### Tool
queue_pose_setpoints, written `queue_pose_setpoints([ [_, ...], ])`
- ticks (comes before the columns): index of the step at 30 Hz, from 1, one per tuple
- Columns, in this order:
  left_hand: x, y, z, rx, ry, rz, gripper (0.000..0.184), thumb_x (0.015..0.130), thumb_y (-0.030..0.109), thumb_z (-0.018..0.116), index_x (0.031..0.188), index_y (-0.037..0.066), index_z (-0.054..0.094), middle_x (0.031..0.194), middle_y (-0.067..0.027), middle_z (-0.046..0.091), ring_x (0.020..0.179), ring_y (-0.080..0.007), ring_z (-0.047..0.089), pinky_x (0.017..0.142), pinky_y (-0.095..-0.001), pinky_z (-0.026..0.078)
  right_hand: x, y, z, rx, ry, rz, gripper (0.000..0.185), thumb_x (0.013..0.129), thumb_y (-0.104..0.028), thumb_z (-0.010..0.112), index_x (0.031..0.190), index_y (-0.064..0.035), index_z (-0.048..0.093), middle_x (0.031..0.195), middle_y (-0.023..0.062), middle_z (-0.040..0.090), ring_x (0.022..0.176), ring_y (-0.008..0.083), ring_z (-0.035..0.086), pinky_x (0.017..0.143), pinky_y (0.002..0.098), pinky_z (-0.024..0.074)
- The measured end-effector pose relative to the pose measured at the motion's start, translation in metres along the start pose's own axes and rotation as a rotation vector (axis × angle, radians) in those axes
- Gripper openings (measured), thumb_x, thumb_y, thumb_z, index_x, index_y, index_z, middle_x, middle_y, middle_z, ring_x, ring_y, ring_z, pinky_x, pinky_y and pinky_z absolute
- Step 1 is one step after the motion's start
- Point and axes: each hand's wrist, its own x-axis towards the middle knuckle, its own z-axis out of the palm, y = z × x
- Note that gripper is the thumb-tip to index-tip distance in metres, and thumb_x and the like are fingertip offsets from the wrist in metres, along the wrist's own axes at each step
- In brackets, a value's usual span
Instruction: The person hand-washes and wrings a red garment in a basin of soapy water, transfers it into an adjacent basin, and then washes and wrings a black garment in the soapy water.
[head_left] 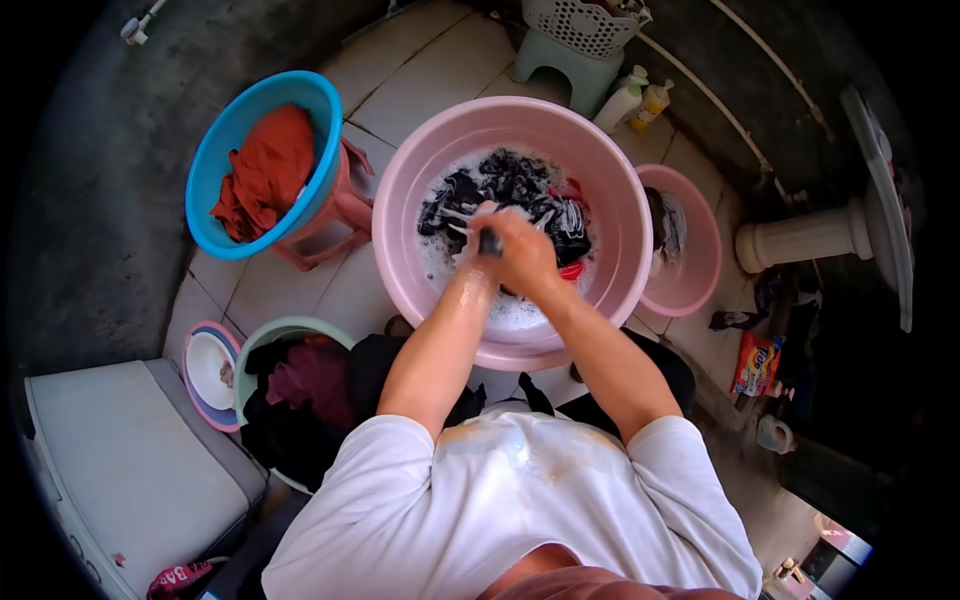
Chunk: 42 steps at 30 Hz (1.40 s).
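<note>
A large pink basin (415, 165) holds sudsy water and wet black clothing (515, 175) with white markings. Some red cloth (571, 271) shows at the right side of the water. Over the middle of the basin, my left hand (480, 240) and my right hand (527, 255) are close together, both closed on a bunched piece of dark cloth (490, 241). Suds wet my left wrist. The lower part of the held cloth is hidden by my hands.
A blue basin (200, 165) with orange-red clothing stands on a red stool (345, 205). A green tub (285, 328) of dark clothes is lower left. To the right are a smaller pink basin (708, 245), bottles (622, 103) and a detergent packet (757, 364).
</note>
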Motion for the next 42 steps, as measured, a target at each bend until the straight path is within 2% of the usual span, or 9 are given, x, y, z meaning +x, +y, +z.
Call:
queue_pose_setpoints([
  [2,0.001,0.04,0.035,-0.492,0.402,-0.782,0.028,0.082,0.027,0.049,0.1,0.007,0.053,0.095,-0.0076,0.058,0.081,-0.0206,0.059,0.071,-0.0358,0.05,0.031,0.031,-0.01,0.036,0.073,0.286,0.034,0.07,-0.013,0.065,0.104,-0.0139,0.058,0.1,0.0153,0.058,0.092,0.0315,0.056,0.078,0.0366,0.0456],
  [7,-0.008,0.03,0.017,-0.692,0.247,-0.703,0.034,0.091,0.034,0.032,0.106,0.01,0.051,0.106,-0.0102,0.056,0.1,-0.0261,0.053,0.085,-0.0401,0.044,0.01,0.013,-0.003,-0.011,0.152,0.001,0.038,0.065,-0.006,0.063,0.103,-0.0116,0.059,0.084,0.0144,0.059,0.084,0.0335,0.056,0.074,0.0382,0.0456],
  [9,-0.034,0.088,0.026,-0.536,-0.028,-0.301,0.036,0.078,0.031,0.059,0.1,0.003,0.053,0.092,-0.0097,0.058,0.081,-0.0216,0.059,0.074,-0.035,0.05,-0.002,0.007,0.008,0.033,0.182,-0.185,0.046,0.058,-0.013,0.069,0.103,-0.0162,0.059,0.078,0.0093,0.056,0.071,0.0319,0.055,0.072,0.0401,0.0458],
  [12,-0.013,0.008,0.011,-0.619,0.155,-0.598,0.03,0.084,0.028,0.042,0.101,0.006,0.053,0.098,-0.0127,0.057,0.092,-0.0272,0.056,0.082,-0.038,0.047,0.029,0.02,-0.015,0.132,0.01,0.459,0.023,0.081,-0.022,0.058,0.097,-0.0051,0.059,0.095,0.0165,0.061,0.087,0.0311,0.058,0.075,0.0354,0.0445],
  [15,-0.009,0.058,0.059,-0.221,0.37,-0.703,0.018,0.078,0.015,0.05,0.085,0.001,0.057,0.08,-0.0076,0.059,0.069,-0.0195,0.06,0.062,-0.0332,0.05,0.026,0.082,-0.022,0.19,0.172,0.384,0.027,0.087,-0.024,0.053,0.105,-0.0048,0.058,0.1,0.0171,0.06,0.098,0.0282,0.056,0.083,0.0337,0.0416],
  [23,-0.022,0.069,0.071,1.29,-0.468,-0.276,0.051,0.071,0.034,0.061,0.111,0.004,0.054,0.105,-0.0214,0.057,0.1,-0.037,0.053,0.085,-0.0407,0.043,0.023,0.06,-0.035,-0.034,-0.193,0.017,0.081,0.067,-0.036,0.07,0.132,-0.0023,0.034,0.134,0.0271,0.031,0.124,0.0362,0.032,0.102,0.0378,0.028],
  [34,0.015,0.068,-0.001,-0.457,0.173,-0.834,0.058,0.08,0.05,0.051,0.112,0.002,0.049,0.105,-0.0166,0.056,0.101,-0.0271,0.052,0.088,-0.0408,0.04,0.015,0.021,-0.033,0.054,-0.011,-0.083,0.032,0.071,-0.004,0.06,0.102,-0.0102,0.06,0.087,0.0117,0.055,0.084,0.0304,0.054,0.073,0.0364,0.0453],
  [38,-0.024,0.091,0.007,-0.06,0.032,-0.193,0.033,0.083,0.035,0.051,0.105,0.01,0.055,0.1,-0.0095,0.058,0.093,-0.0224,0.055,0.083,-0.0357,0.044,-0.007,-0.022,-0.003,-0.03,-0.101,-0.243,0.039,0.071,-0.01,0.063,0.109,-0.0129,0.057,0.079,0.0117,0.055,0.074,0.0293,0.056,0.066,0.0384,0.0456],
  [42,-0.003,0.063,0.027,-0.378,0.376,-0.724,0.012,0.081,0.017,0.047,0.086,0.01,0.056,0.081,-0.0026,0.053,0.075,-0.0156,0.053,0.064,-0.0324,0.044,0.023,0.041,0.002,0.027,0.062,0.126,0.036,0.087,-0.022,0.049,0.122,-0.014,0.047,0.091,0.0178,0.062,0.078,0.0327,0.06,0.068,0.0381,0.0469],
])
